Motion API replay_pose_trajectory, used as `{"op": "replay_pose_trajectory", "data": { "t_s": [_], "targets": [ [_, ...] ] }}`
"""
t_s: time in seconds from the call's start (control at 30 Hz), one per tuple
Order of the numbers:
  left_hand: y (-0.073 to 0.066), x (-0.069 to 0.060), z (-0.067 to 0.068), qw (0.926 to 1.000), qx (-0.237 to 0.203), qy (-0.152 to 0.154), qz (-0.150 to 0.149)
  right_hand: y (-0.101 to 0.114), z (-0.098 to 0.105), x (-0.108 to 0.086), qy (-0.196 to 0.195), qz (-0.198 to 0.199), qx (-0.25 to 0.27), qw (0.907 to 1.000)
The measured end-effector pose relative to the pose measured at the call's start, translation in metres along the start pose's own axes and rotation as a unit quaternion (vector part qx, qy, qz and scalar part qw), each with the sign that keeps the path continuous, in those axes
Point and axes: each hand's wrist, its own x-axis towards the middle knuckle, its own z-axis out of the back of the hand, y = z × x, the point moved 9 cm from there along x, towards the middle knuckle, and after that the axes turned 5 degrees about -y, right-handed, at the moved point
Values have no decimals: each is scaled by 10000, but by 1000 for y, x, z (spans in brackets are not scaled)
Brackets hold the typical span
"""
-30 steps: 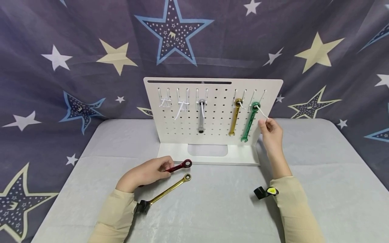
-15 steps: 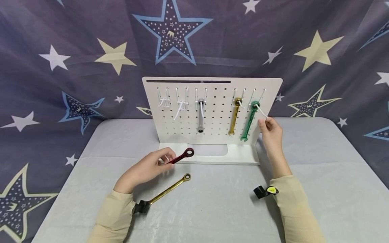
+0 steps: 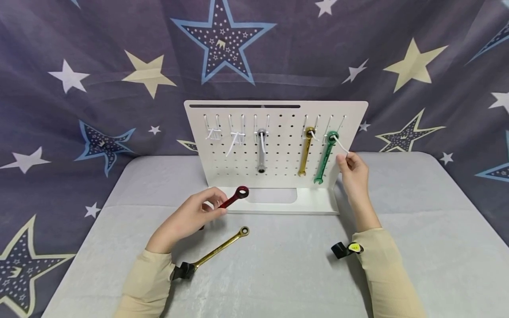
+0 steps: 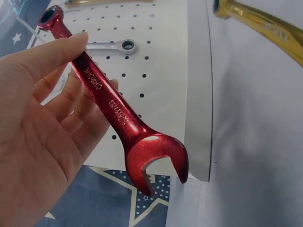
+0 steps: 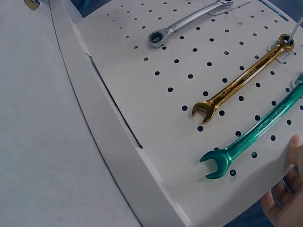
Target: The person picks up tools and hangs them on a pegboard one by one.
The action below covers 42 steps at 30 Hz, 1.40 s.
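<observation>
My left hand (image 3: 190,216) pinches a red combination wrench (image 4: 106,101) between thumb and fingers. In the left wrist view its open end points down and its ring end up. The wrench is held above the table, just in front of the white pegboard (image 3: 354,110). My right hand (image 3: 355,179) grips the board's right edge, thumb on the front face and fingers behind, seen in the right wrist view. Beside it hangs a green wrench (image 3: 326,160) on a hook. To its left hang a gold wrench (image 3: 305,155) and a silver wrench (image 3: 261,154).
Another gold wrench (image 3: 222,247) lies on the grey table (image 3: 286,274), partly behind the left wrist's black camera mount (image 3: 184,270). Two white hooks, a left hook (image 3: 213,132) and a second hook (image 3: 236,139), carry nothing. A star-patterned cloth (image 3: 290,53) hangs behind.
My left hand has lifted the red wrench from near the table up toward the board's base, turning its ring end upward. The right hand stays at the board's edge.
</observation>
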Motion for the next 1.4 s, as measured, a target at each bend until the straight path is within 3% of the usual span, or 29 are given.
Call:
{"op": "replay_pose_trajectory", "data": {
  "t_s": [0.3,0.7,1.07,1.4],
  "targets": [
    [-4,-1,9,9988,-309,-376,-5,-2,-1,-1,43,-56,-2,10000],
    [-10,-4,24,9921,-441,-1170,13,-8,-1,1,79,-78,-24,9999],
    [-24,-6,33,9777,-856,-1900,-262,-5,-1,-1,35,-58,-62,10000],
    [-29,-6,35,9617,-1340,-2391,-34,-5,-2,2,42,-69,6,10000]
  ]
}}
